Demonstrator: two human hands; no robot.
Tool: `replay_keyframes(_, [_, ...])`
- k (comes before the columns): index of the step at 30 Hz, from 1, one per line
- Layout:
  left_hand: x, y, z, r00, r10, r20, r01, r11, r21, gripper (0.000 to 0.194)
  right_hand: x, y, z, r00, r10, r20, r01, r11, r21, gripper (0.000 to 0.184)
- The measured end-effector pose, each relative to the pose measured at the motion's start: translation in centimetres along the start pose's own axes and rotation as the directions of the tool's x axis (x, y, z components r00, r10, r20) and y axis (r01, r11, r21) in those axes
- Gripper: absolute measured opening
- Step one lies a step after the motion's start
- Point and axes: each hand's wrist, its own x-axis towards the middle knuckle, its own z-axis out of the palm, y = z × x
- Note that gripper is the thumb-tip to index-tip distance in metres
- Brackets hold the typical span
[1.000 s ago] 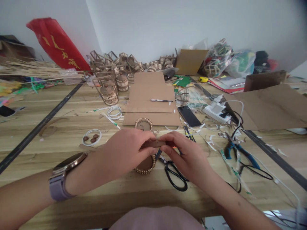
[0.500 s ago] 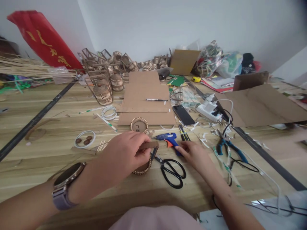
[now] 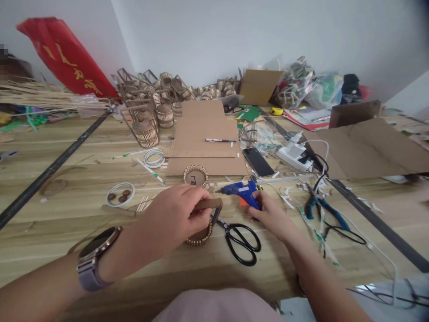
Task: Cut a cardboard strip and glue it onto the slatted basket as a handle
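Note:
My left hand (image 3: 177,210) pinches the flat brown handle (image 3: 211,204) of a small basket, whose beaded-looking rim (image 3: 201,242) shows just below the fingers. Much of that basket is hidden by the hand. My right hand (image 3: 273,217) is wrapped round the grip of a blue hot glue gun (image 3: 244,189), its nozzle facing left toward the brown handle. Black-handled scissors (image 3: 241,243) lie between my two hands, close to the basket. Behind the left hand sits a round piece (image 3: 195,175) with a similar rim and printed characters inside.
Cardboard sheets (image 3: 204,127) bear a pen (image 3: 219,140). A phone (image 3: 258,162), a power strip (image 3: 293,154) and blue-handled pliers (image 3: 326,212) lie to the right. Finished-looking small baskets (image 3: 145,132) cluster at the back left. White rings (image 3: 120,195) lie at left.
My right hand has closed round the glue gun's grip and lifted it slightly, shifting it right. The left hand still holds the basket handle in about the same place.

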Motion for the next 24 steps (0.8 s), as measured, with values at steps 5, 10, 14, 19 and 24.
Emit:
replay_keyframes(5, [0.0, 0.0, 0.1, 1.000, -0.007, 0.011, 0.007, 1.000, -0.014, 0.008, -1.3, -1.1, -1.6, 0.976, -0.007, 0.218, -0.071, 0.934, 0.349, 0.043])
replay_keyframes(10, [0.0, 0.2, 0.1, 1.000, -0.020, 0.014, 0.020, 1.000, -0.017, 0.006, -1.6, -0.6, -2.3, 0.970, -0.103, 0.221, 0.005, 0.915, 0.404, 0.046])
replay_keyframes(14, [0.0, 0.2, 0.1, 1.000, -0.011, 0.002, 0.011, 1.000, -0.020, 0.006, -1.8, -0.3, -2.1, 0.980, -0.121, 0.156, 0.030, 0.872, 0.489, 0.045])
replay_keyframes(19, [-0.1, 0.3, 0.1, 1.000, 0.020, 0.001, -0.020, 1.000, 0.002, 0.007, -1.9, -0.8, -2.3, 0.996, -0.043, 0.073, 0.002, 0.873, 0.488, 0.047])
replay_keyframes(24, [-0.2, 0.4, 0.0, 1.000, 0.023, 0.002, -0.023, 1.000, 0.019, 0.005, -2.5, -2.4, -3.0, 0.999, 0.044, 0.026, -0.051, 0.843, 0.536, 0.044])
